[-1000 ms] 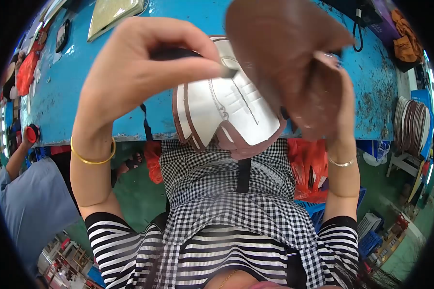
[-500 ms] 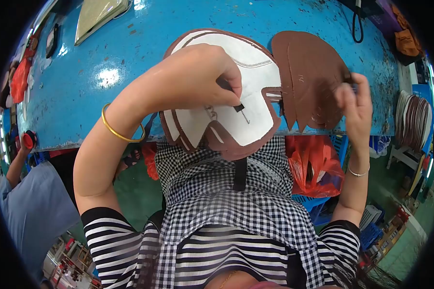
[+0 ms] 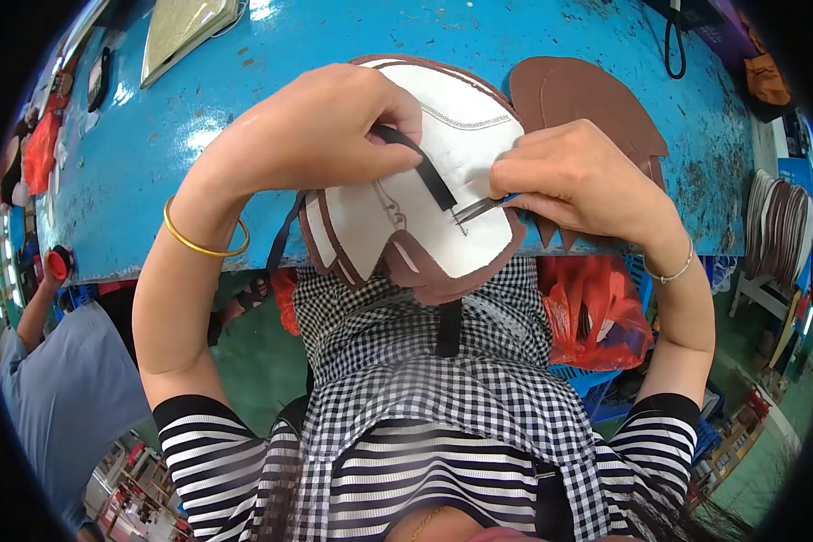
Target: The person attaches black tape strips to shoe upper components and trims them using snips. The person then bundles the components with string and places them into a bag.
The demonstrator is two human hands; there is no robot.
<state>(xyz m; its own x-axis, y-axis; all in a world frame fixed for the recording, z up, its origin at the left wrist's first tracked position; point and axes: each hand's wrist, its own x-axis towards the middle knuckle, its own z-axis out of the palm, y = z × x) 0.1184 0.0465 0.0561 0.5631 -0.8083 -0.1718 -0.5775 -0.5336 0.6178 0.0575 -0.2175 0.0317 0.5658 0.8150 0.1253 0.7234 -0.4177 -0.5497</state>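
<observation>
My left hand (image 3: 357, 126) is closed on a black strip (image 3: 437, 188), lifting it off the white backing of a stitched brown shoe-upper piece (image 3: 456, 248). The strip's lower end meets the backing beside a short zigzag line of stitching. My right hand (image 3: 583, 176) grips thread snips (image 3: 481, 208), mostly hidden in the fingers; their pointed metal tips reach that stitching at the strip's end. Partly under my right hand lies a stack of brown pieces (image 3: 596, 95).
A blue table (image 3: 190, 154) carries a pale yellow book (image 3: 185, 32) and a dark phone-like device (image 3: 98, 79). Red plastic bags (image 3: 596, 312) hang below its edge. More cut pieces (image 3: 772, 230) are stacked at the right. Another person's blue clothing (image 3: 72, 370) shows at the left.
My right hand has come left from above the brown stack to the strip, bringing the snips onto the stitching. My left hand has moved up and left, exposing more of the black strip.
</observation>
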